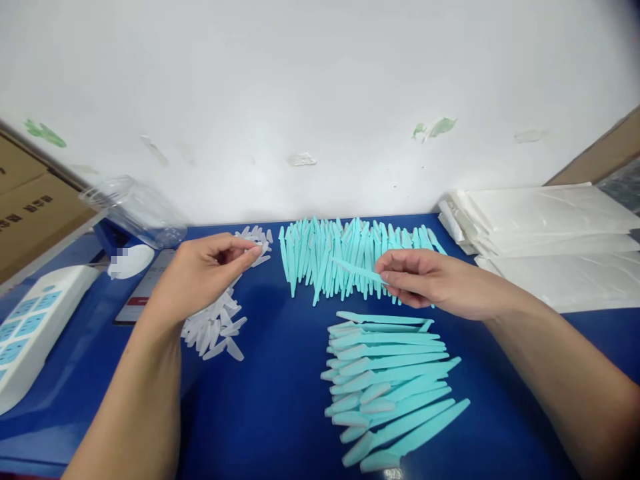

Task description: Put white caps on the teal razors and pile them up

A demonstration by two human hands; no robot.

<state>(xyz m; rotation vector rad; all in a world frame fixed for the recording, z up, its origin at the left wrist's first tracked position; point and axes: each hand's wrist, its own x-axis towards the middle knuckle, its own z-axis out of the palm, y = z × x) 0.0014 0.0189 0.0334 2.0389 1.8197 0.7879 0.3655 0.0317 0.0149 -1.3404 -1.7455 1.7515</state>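
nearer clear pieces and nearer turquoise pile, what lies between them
In the head view, only bare blue tabletop shows between the nearer clear pieces and the nearer turquoise pile.

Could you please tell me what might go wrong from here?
The right hand holds one teal stick near its end, in front of the far pile; if it slipped, it could get mixed in with the others. The left hand reaches across loose translucent pieces, so its wrist might brush some out of place.

Blue table (270, 413), turquoise sticks (400, 360), translucent caps (216, 323), plastic bags (555, 210)
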